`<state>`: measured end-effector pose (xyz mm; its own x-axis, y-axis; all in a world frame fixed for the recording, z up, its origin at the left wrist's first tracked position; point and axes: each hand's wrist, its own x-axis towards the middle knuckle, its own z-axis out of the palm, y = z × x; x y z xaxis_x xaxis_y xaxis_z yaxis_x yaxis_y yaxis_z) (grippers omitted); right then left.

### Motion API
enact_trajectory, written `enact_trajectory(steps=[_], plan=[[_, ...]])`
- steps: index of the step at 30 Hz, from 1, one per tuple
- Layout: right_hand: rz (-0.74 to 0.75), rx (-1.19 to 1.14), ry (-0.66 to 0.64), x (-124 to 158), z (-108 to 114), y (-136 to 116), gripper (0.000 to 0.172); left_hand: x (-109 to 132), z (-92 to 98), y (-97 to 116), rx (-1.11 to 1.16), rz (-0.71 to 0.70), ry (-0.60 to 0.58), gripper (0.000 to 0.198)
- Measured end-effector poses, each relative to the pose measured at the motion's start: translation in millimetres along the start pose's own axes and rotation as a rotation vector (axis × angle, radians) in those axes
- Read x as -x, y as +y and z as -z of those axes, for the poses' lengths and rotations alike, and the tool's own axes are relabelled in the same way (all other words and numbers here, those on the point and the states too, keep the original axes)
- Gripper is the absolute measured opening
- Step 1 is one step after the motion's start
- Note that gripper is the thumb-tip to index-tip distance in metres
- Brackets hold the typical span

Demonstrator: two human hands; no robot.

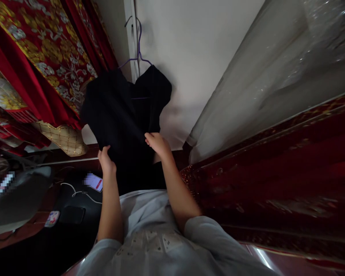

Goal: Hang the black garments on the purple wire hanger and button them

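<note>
A black short-sleeved garment (112,111) with an open front hangs in front of me on a thin purple hanger (139,53). The hanger's hook is caught on a white vertical frame (131,34) by the wall. My left hand (105,159) is closed on the garment's lower left side edge. With the fingers pinched together, my right hand (156,142) grips the edge of its front opening. Cloth is drawn out between the two hands. The lower part of the garment blends into dark shadow near my waist.
Red and gold embroidered clothes (54,50) hang at the left. Clear plastic covering (264,84) and a dark red garment (276,184) fill the right side. On a black seat at lower left lie a lit phone (94,181), a white cable (74,191) and a dark flat object (72,215).
</note>
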<state>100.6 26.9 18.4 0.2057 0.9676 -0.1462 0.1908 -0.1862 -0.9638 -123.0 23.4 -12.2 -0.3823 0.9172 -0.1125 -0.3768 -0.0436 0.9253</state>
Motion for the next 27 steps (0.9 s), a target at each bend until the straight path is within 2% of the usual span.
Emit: enact_trajectory(steps=[2,3,4,5,8,9,10,13,17,20,24,27], plan=[[0.024,-0.111,-0.095,6,-2,0,0.038,0,-2.5,-3,-0.078,-0.354,0.215,0.041],[0.037,-0.171,-0.157,8,-3,-1,0.038,2,-5.6,-5,-0.130,-0.499,0.261,0.047],[0.052,-0.223,-0.220,9,-4,-1,0.038,6,-9.9,-8,-0.180,-0.573,0.220,0.049],[0.070,-0.267,-0.281,11,-6,-2,0.037,11,-15.3,-11,-0.217,-0.592,0.105,0.046],[0.123,-0.371,-0.370,15,-10,-5,0.035,31,-36.1,-22,-0.229,-0.449,-0.426,0.031],[0.133,-0.397,-0.363,16,-11,-6,0.035,37,-43.1,-25,-0.205,-0.413,-0.522,0.029],[0.141,-0.425,-0.352,18,-11,-7,0.037,43,-49.6,-29,-0.175,-0.402,-0.550,0.027],[0.173,-0.479,-0.317,21,-11,-6,0.045,55,-63.1,-36,-0.106,-0.452,-0.443,0.021],[0.242,-0.461,-0.290,21,-4,0,0.056,58,-68.2,-39,-0.119,-0.457,-0.480,0.023],[0.271,-0.418,-0.336,23,1,2,0.058,54,-66.5,-42,-0.113,-0.452,-0.466,0.017],[0.258,-0.390,-0.441,30,-2,3,0.049,47,-63.4,-49,-0.124,-0.460,-0.443,0.015],[0.150,-0.487,-0.391,35,-8,6,0.034,46,-63.2,-52,-0.183,-0.474,-0.405,0.014]])
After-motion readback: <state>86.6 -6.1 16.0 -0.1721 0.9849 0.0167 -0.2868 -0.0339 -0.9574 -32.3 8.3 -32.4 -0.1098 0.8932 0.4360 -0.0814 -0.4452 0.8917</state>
